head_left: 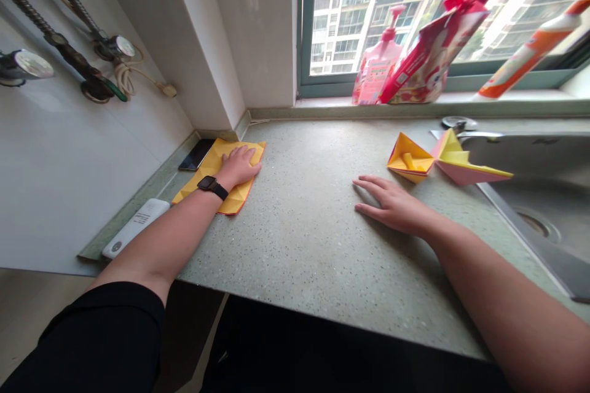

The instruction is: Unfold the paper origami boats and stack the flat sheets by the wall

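Note:
On the left of the counter lie creased sheets of yellow-orange origami paper (235,199), with red showing at their edge. My left hand (238,166) rests on them with its fingers spread. Farther right, my right hand (387,201) is held low over the counter, fingers stretched out and nothing in them; whether it touches the surface I cannot tell. Just beyond it stands a folded orange paper boat (408,159). Against that, by the sink's edge, sits a yellow and pink folded paper boat (468,166).
A dark phone (196,155) and a white power bank-like box (136,228) lie by the left wall. The sink (544,196) is at the right. A pink pump bottle (378,67), a red bag (433,55) and an orange-white bottle (530,52) stand on the sill.

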Motion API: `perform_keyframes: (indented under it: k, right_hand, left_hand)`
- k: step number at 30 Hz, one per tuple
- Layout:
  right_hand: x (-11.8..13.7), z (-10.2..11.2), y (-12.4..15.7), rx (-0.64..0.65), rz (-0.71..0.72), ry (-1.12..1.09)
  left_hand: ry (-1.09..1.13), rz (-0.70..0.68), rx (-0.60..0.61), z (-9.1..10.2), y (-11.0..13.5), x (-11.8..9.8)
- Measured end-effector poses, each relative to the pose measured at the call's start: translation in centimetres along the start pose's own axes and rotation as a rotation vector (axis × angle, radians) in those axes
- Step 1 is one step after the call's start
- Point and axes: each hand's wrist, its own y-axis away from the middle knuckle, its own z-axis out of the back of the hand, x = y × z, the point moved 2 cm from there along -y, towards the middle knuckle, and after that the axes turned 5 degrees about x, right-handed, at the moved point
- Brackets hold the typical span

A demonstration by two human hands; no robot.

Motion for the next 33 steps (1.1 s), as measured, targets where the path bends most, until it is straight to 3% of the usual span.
perform_keyframes:
  k: [33]
  right_hand:
    - [-0.1, -0.2, 0.2, -0.02, 0.007, 0.024]
  left_hand:
    - [-0.021, 0.062, 0.082, -1.1, 1.4, 0.6]
